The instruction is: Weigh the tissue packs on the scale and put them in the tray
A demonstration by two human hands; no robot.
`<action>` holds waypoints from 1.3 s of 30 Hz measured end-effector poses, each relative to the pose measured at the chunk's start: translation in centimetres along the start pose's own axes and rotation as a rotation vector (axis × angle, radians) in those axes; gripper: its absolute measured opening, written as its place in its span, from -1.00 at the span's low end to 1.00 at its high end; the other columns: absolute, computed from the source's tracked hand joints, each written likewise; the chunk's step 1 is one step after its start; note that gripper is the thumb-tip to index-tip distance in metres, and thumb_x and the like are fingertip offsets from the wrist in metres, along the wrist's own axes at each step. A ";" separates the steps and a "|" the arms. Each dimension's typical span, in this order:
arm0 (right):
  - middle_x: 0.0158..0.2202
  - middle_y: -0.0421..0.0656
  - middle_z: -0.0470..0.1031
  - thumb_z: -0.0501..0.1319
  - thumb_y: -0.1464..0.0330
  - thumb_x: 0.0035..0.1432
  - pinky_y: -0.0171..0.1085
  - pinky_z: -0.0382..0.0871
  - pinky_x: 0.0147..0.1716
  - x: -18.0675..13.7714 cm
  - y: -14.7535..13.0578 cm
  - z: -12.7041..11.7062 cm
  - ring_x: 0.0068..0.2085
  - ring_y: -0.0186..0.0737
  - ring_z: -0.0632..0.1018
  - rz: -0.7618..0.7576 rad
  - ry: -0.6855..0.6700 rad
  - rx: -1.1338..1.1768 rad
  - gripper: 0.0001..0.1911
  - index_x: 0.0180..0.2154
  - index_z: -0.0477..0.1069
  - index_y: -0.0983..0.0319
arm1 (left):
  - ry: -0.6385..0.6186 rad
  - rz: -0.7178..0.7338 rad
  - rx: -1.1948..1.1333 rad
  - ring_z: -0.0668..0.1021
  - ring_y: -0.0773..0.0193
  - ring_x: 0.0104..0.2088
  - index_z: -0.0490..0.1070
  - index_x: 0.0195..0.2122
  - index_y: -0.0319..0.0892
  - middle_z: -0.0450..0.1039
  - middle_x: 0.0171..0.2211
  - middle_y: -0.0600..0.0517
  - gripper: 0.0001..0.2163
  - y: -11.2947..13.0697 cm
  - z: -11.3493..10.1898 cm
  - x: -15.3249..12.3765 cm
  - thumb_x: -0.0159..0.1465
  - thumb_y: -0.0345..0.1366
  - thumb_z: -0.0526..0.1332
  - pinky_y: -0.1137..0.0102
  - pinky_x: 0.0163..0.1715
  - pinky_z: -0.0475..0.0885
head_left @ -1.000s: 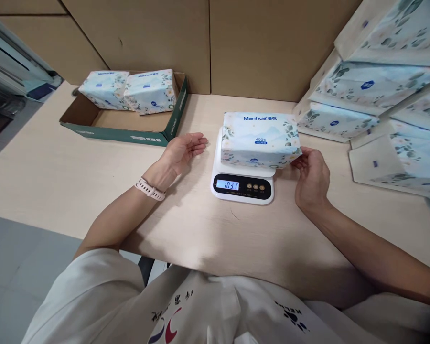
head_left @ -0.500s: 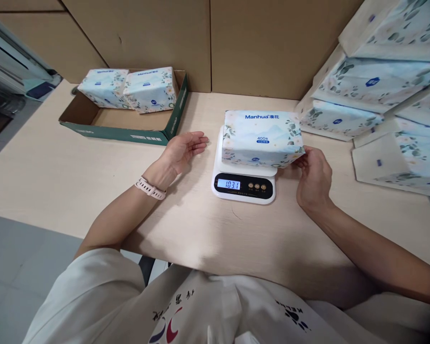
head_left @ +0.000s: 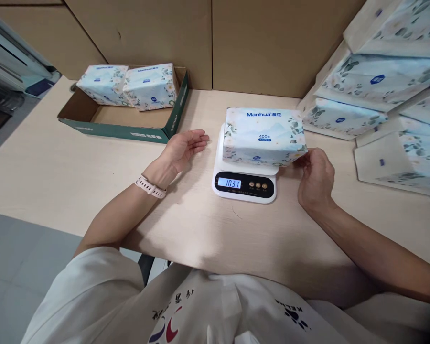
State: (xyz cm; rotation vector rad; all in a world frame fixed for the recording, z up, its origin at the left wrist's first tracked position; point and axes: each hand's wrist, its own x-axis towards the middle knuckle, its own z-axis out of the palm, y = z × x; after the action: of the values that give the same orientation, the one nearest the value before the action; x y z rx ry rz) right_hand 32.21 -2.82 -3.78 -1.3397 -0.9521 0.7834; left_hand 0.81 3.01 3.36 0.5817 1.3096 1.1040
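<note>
Looking down from the head camera, one finds the tissue pack (head_left: 265, 136) lying on a white scale (head_left: 230, 166), its printed side up, set off-centre so that its right end overhangs the platform. The left hand (head_left: 182, 150), with a pale band (head_left: 150, 186) at the wrist, is released: palm turned up, fingers loosely bent, resting near the scale's left side and holding nothing. The right hand (head_left: 317, 179) is half curled at the pack's near right corner; its fingertips are partly hidden there, so I cannot tell whether they touch or grasp the pack. The lit display (head_left: 229, 183) appears to show 103.1; the unit is too small to tell.

For a trustworthy reading, I judge, the pack should bear on the platform alone, with the right fingertips drawn well apart from that corner. Centring it would cut the overhang and the chance of tipping. The left hand is well placed, clear of both pack and scale.

Far left on the table (head_left: 186, 220), a green tray (head_left: 122, 131) holds two more packs (head_left: 148, 88) along its far side. Stacked packs (head_left: 358, 79) stand at the far right.
</note>
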 end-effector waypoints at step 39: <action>-0.15 -0.12 0.70 0.20 0.06 0.37 -0.07 0.48 0.11 -0.1 -0.5 0.5 -0.03 -0.12 0.66 -0.015 0.004 -0.021 -0.61 -0.38 0.57 0.14 | -0.026 0.030 0.030 0.70 0.28 -0.21 0.64 -0.27 -0.27 0.73 -0.22 -0.12 -0.87 -0.5 -0.3 0.4 0.36 -0.54 0.31 0.44 0.00 0.64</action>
State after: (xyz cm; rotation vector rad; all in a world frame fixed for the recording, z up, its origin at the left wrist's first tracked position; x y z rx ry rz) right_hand 31.73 -2.72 -3.35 -1.3503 -0.9682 0.7606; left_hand 0.60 3.08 2.66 0.6376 1.3004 1.0996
